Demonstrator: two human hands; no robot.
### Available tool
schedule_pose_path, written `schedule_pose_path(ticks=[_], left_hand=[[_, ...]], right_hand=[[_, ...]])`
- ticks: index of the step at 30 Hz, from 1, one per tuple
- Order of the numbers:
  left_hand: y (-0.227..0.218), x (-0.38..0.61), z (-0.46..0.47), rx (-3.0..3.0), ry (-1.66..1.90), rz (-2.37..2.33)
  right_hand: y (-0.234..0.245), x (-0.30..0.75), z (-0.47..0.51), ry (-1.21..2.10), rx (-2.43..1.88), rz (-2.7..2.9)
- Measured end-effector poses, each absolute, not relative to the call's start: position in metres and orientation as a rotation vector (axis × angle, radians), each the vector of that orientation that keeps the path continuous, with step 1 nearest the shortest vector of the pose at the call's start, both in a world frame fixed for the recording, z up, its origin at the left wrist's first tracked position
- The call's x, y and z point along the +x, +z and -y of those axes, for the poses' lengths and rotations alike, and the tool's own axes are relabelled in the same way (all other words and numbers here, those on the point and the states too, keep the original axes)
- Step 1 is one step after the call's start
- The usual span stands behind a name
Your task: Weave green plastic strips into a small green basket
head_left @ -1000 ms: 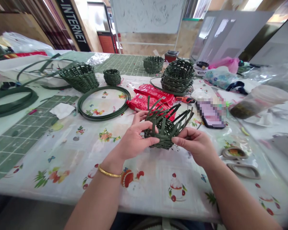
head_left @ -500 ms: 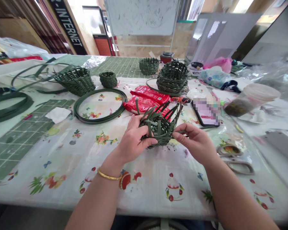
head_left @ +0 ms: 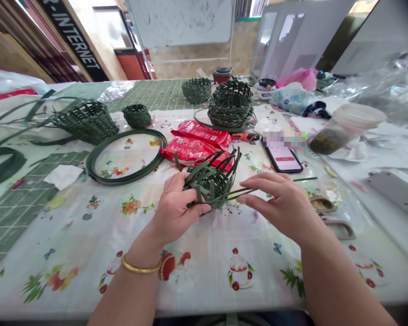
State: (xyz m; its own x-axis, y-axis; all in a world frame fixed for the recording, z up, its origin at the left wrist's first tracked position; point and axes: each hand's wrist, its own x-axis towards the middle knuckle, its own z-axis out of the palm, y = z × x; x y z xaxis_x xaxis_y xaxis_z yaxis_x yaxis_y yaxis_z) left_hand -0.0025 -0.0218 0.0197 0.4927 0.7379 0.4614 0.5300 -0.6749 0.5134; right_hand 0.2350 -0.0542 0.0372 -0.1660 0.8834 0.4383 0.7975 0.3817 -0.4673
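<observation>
Pinched between thumb and fingers of the left hand [head_left: 177, 208], in the head view, is the near-left rim of a small, dark green woven basket [head_left: 217, 183], bowl-shaped, its flat uprights splaying loosely above the weave. Its place is mid-table, over the glossy fruit-printed tablecloth [head_left: 204, 280], just nearer than two crinkled red packets [head_left: 197, 147]. From its right side runs a narrow, flat strip [head_left: 233, 196], passing by the right hand [head_left: 285, 203], whose thumb and fingertips stand parted. Half a second ago those fingertips pinched close against the weave; now they are apart from it, baring a length of strip.
</observation>
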Motion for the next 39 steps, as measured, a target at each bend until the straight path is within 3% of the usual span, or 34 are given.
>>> schedule_pose_path(ticks=[4, 12, 20, 28, 31, 35, 39], left_hand=[[0.019, -0.003, 0.021, 2.437, 0.951, -1.046], [0.013, 0.0, 0.022, 2.643, 0.985, -0.951], [0.015, 0.017, 0.031, 2.686, 1.09, -0.766], [0.006, 0.007, 0.022, 2.218, 1.505, -0.923], [0.006, 0.002, 0.017, 2.058, 1.658, -0.952], [0.008, 0.001, 0.018, 2.127, 1.578, -0.894], [0.006, 0.004, 0.022, 2.259, 1.428, -0.823]], right_hand=[[0.038, 0.242, 0.055, -0.081, -1.543, 2.124], [0.045, 0.238, 0.06, -0.093, -1.572, 2.273], [0.053, 0.224, 0.07, -0.388, -0.959, 1.967], [0.06, 0.221, 0.081, 0.144, -0.682, 2.037], [0.056, 0.225, 0.077, 0.56, -0.874, 1.957], [0.045, 0.23, 0.062, 1.165, -1.1, 1.888], [0.037, 0.229, 0.053, 1.034, -1.301, 1.731]])
